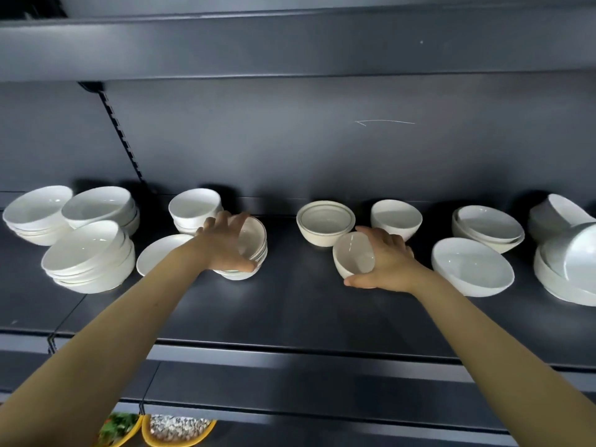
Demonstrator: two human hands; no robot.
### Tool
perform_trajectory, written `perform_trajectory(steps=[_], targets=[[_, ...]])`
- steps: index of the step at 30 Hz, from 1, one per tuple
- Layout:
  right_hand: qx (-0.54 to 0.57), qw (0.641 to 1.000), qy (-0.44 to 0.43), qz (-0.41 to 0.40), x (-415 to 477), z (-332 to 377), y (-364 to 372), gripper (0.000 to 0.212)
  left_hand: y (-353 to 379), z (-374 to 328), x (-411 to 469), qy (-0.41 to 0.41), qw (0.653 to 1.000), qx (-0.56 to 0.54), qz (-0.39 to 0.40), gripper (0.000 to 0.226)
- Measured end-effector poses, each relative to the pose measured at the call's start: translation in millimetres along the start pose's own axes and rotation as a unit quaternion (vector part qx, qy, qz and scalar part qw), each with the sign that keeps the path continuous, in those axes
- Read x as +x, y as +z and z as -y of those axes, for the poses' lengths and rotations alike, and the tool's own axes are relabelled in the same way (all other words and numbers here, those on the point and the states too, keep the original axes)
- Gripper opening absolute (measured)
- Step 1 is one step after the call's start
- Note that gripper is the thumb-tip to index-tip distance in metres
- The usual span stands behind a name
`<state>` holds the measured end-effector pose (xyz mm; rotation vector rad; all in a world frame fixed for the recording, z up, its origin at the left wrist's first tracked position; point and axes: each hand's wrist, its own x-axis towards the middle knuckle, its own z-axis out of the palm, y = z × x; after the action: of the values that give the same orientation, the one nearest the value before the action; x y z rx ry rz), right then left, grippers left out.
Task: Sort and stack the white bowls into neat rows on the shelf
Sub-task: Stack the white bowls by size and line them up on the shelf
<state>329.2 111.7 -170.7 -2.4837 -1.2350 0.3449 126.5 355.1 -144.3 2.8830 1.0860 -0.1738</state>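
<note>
the left hand [225,245] curls round the small bowl stack [256,253]. right of that stack, the right hand [388,264] grips one tilted small bowl [353,256]. level it, then lower it straight onto the stack.

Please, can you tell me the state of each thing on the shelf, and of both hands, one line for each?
left hand: grips the stack of small bowls.
stack of small bowls: nested, standing on the shelf.
right hand: holds the single small bowl.
single small bowl: tilted, opening toward the camera.
rimmed bowl: upright, alone, untouched.
wide bowl: alone, untouched.
</note>
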Motion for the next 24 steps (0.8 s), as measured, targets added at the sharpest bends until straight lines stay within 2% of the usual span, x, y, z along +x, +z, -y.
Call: perform_trajectory(steps=[3,6,10,13,16,18,24], targets=[[-0.001,1.000,-0.002,0.005,-1,0,-1,0.106,7,-1,-6,-0.004,0.999,-0.018,-0.041,0.110],[-0.001,1.000,-0.006,0.005,-3,0,-2,0.105,10,3,-5,-0.014,0.998,-0.050,-0.047,0.112],[0.002,1.000,-0.008,0.007,-4,0,-3,0.103,3,6,-2,-0.011,0.998,-0.062,-0.008,0.108],[0.001,1.000,-0.007,0.007,-4,0,-2,0.103,-9,7,-2,-0.015,0.997,-0.064,0.025,0.114],[-0.001,1.000,-0.004,0.007,-3,1,-2,0.103,-17,6,-1,-0.001,0.998,-0.026,0.049,0.122],[0.000,1.000,-0.004,0.006,-4,1,-2,0.104,-18,4,-3,0.010,0.998,-0.012,0.060,0.118],[0.013,1.000,-0.002,0.010,-5,2,-4,0.111,-16,10,-5,0.020,0.995,-0.057,0.084,0.119]])
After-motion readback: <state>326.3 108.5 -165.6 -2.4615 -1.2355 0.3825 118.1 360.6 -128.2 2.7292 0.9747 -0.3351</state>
